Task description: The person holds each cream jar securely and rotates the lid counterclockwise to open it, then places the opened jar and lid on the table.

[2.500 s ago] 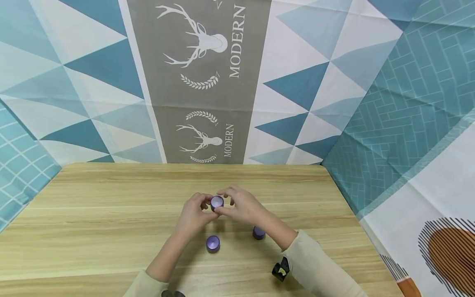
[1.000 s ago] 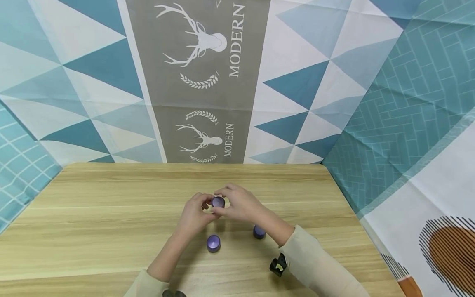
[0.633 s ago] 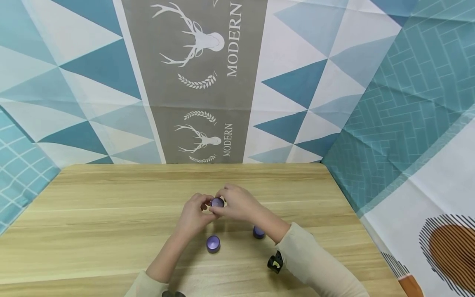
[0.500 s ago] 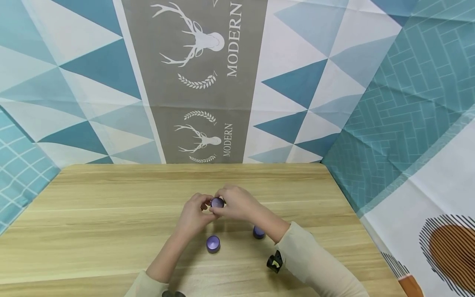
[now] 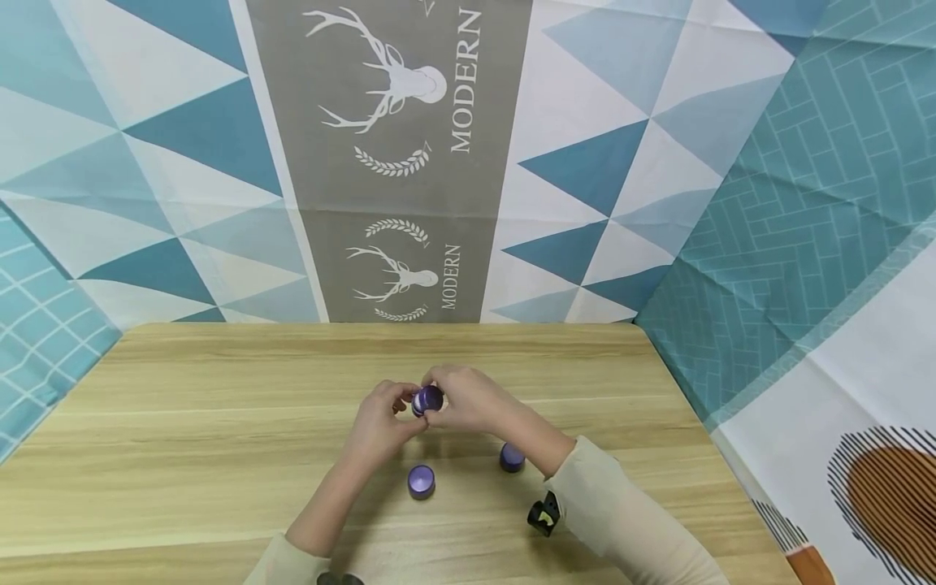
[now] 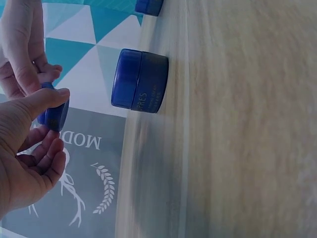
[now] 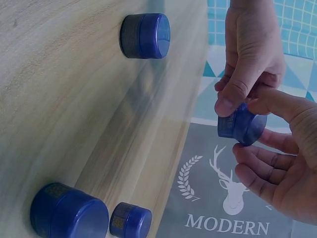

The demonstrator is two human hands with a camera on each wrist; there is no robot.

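My left hand (image 5: 383, 418) pinches a small purple-blue cream jar (image 7: 227, 127) between thumb and fingers, raised above the table. My right hand (image 5: 468, 400) grips the jar's lid (image 5: 431, 398) from the right side. The lid sits tilted on the jar, with a bit of white showing at its left edge in the head view. In the left wrist view, the left thumb lies over the dark blue lid and jar, and the right fingers reach in from above. My right thumb and fingertips (image 7: 242, 151) curl round the lid in the right wrist view.
One closed jar (image 5: 421, 482) stands on the wooden table (image 5: 219, 455) in front of the hands. Another jar (image 5: 512, 457) is partly behind the right forearm. Three jars show in the right wrist view, including a larger-looking near one (image 7: 69, 213). A patterned cloth (image 5: 395, 162) hangs behind.
The lid has gone from level on the jar to tilted, and white now shows beside it. The right hand's fingers have closed in further round the lid. The standing jars have not moved.
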